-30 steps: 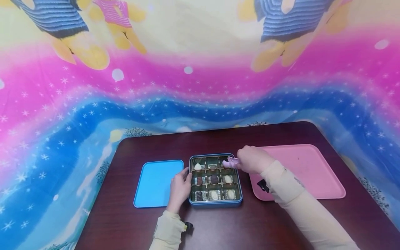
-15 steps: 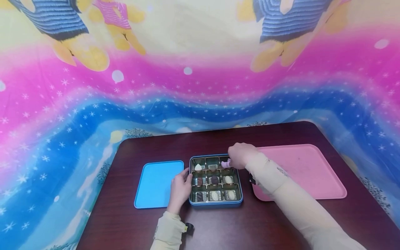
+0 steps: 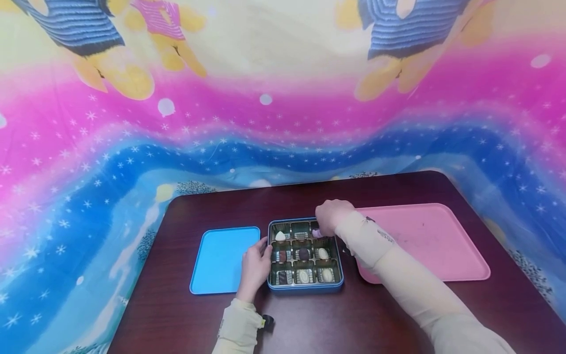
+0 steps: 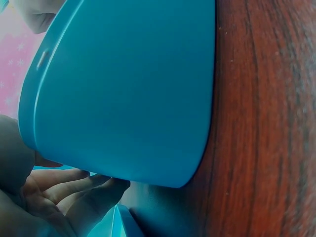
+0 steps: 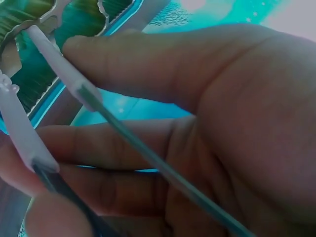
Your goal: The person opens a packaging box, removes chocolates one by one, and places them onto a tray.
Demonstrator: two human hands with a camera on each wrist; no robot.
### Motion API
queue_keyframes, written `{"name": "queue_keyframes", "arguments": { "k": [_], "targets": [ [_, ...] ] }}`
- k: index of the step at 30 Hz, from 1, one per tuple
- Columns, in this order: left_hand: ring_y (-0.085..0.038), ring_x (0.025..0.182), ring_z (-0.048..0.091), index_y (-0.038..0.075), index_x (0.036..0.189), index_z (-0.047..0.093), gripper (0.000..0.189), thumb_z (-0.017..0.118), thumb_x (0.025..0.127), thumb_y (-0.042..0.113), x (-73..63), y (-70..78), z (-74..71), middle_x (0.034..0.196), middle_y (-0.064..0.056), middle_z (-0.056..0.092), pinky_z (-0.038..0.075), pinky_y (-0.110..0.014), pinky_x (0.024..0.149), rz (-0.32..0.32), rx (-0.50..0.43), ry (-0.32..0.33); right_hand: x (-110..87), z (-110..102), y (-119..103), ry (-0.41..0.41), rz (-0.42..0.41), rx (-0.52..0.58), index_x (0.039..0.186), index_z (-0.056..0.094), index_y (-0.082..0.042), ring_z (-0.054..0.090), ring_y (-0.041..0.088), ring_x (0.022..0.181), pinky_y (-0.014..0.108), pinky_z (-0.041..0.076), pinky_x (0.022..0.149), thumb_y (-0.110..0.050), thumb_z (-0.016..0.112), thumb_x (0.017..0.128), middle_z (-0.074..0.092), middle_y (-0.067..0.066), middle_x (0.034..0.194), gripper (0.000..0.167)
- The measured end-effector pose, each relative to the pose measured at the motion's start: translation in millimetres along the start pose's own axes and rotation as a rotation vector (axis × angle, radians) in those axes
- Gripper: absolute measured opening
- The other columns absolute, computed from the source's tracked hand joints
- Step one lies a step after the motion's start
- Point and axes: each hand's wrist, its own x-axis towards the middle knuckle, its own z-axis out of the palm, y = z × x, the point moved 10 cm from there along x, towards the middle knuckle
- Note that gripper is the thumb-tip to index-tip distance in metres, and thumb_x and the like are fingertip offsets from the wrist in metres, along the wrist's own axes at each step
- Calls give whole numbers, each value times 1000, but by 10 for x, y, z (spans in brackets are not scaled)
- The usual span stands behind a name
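Note:
A blue box [image 3: 305, 290] with a gold divided tray stands on the table, dark and white chocolates in several of its compartments. My left hand [image 3: 255, 265] rests against the box's left side; in the left wrist view its fingers [image 4: 74, 192] lie fairly straight along the blue wall. Over the back right corner, my right hand [image 3: 332, 216] holds small tongs [image 3: 316, 233] with lilac tips and thin metal arms. Those tips point down into the back right compartment. In the right wrist view the tong arms [image 5: 143, 153] stand apart, and what lies below them is partly hidden.
To the left of the box lies a flat blue lid [image 3: 223, 260]. A pink tray [image 3: 429, 241] lies to the right, partly under my right forearm. The dark wooden table [image 3: 318, 324] ends at a printed curtain [image 3: 283, 118] behind.
My right hand has moved left and inward over the box's back right corner, and the tongs now show less beyond the fingers. The left hand has stayed at the box's side.

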Motion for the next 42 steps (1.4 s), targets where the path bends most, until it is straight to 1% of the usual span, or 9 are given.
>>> {"name": "queue_keyframes", "arguments": {
  "k": [5, 7, 13, 17, 20, 24, 29, 34, 42],
  "targets": [
    [-35, 119, 64, -6, 138, 58, 40, 58, 103, 15, 7, 4, -11, 132, -26, 62, 55, -48, 96, 0, -1, 8, 21, -28, -4, -6, 16, -7, 96, 77, -15, 65, 22, 79, 42, 56, 65, -52, 75, 87, 72, 4, 94, 39],
    [-35, 119, 64, -6, 138, 58, 40, 58, 103, 15, 9, 1, -12, 133, -25, 62, 55, -47, 96, -3, -6, 6, 28, -29, -12, -10, 12, -7, 94, 77, -15, 65, 22, 79, 42, 56, 65, -52, 75, 87, 72, 4, 95, 37],
    [-37, 118, 65, -8, 136, 59, 39, 58, 102, 12, 21, 32, -25, 130, -27, 63, 56, -49, 95, 26, 1, 15, 38, -41, -47, -40, -27, 17, 89, 74, -15, 63, 19, 79, 40, 55, 69, -47, 75, 89, 69, 2, 91, 32],
    [-36, 118, 65, -7, 136, 59, 39, 58, 103, 13, 25, 21, -29, 130, -26, 64, 56, -49, 95, 17, 4, 15, 47, -50, -73, -47, -45, 13, 92, 73, -12, 63, 19, 79, 39, 54, 70, -45, 75, 90, 68, 3, 90, 33],
    [-36, 118, 65, -7, 136, 59, 39, 58, 103, 13, 23, 10, -29, 130, -26, 64, 56, -49, 95, 10, 7, 14, 63, -27, -102, -50, -44, 1, 91, 73, -12, 64, 20, 78, 41, 55, 69, -43, 75, 91, 68, 3, 89, 31],
    [-35, 118, 65, -6, 137, 59, 40, 58, 103, 15, 14, 0, -15, 131, -25, 63, 56, -49, 95, 6, 7, 11, 103, 29, -135, -38, -35, -16, 87, 74, -15, 64, 20, 77, 42, 56, 66, -37, 75, 92, 69, 2, 87, 23],
    [-35, 119, 64, -5, 138, 58, 40, 58, 103, 16, 11, -9, 12, 132, -25, 63, 55, -48, 96, 8, 5, 6, 127, 40, -148, 16, -26, -27, 89, 77, -16, 63, 19, 75, 41, 57, 61, -32, 79, 87, 70, 1, 86, 16],
    [-35, 118, 65, -6, 137, 59, 40, 59, 103, 15, 13, -3, 7, 130, -25, 64, 55, -48, 96, 15, 2, 16, 96, 9, -149, 44, -42, -25, 92, 77, -15, 63, 18, 74, 40, 57, 60, -32, 81, 86, 69, 1, 82, 18],
    [-35, 118, 65, -6, 136, 59, 40, 58, 103, 15, 12, -4, 12, 130, -26, 64, 56, -47, 95, 24, 12, 11, -52, -83, -56, 61, -65, 10, 92, 74, -13, 64, 20, 75, 42, 57, 63, -42, 80, 86, 67, 1, 82, 30]
  ]
}}
